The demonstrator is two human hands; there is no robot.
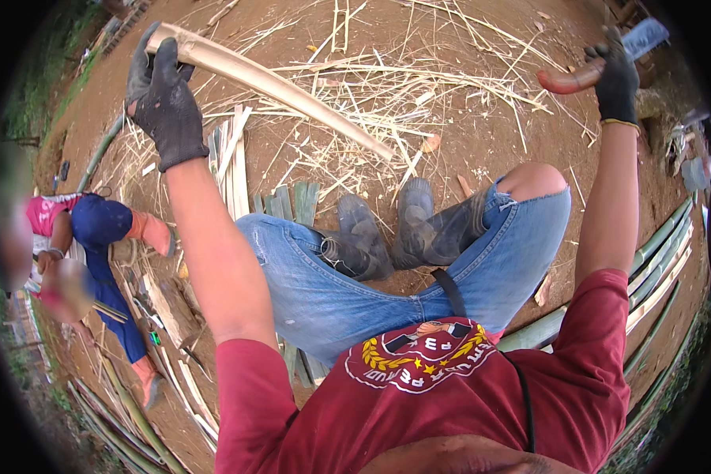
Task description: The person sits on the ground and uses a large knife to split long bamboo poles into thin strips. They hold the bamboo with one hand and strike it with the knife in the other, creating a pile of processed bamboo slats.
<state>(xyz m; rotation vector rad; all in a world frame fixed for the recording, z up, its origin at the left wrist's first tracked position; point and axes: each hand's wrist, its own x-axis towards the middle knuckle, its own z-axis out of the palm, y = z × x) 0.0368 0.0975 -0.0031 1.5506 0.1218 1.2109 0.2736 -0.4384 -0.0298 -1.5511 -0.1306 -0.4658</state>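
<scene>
My left hand point(166, 107), in a dark glove, grips one end of a long split bamboo piece point(272, 83) at the upper left. The piece is pale, slants down to the right and has its far end above the litter of shavings. At the upper right my right hand point(618, 79), also gloved, is closed around the curved reddish-brown handle of a tool point(565, 82). A pale blue shape point(645, 39) shows just beyond that hand; I cannot tell whether it is part of the tool. The two hands are wide apart, and the tool does not touch the bamboo.
Thin bamboo shavings point(371, 99) litter the brown ground ahead of my boots point(415, 221). Bamboo slats point(296, 201) lie beside my left leg, and bamboo poles point(660, 253) lie at right. Another person point(103, 229) sits at left near more strips and poles.
</scene>
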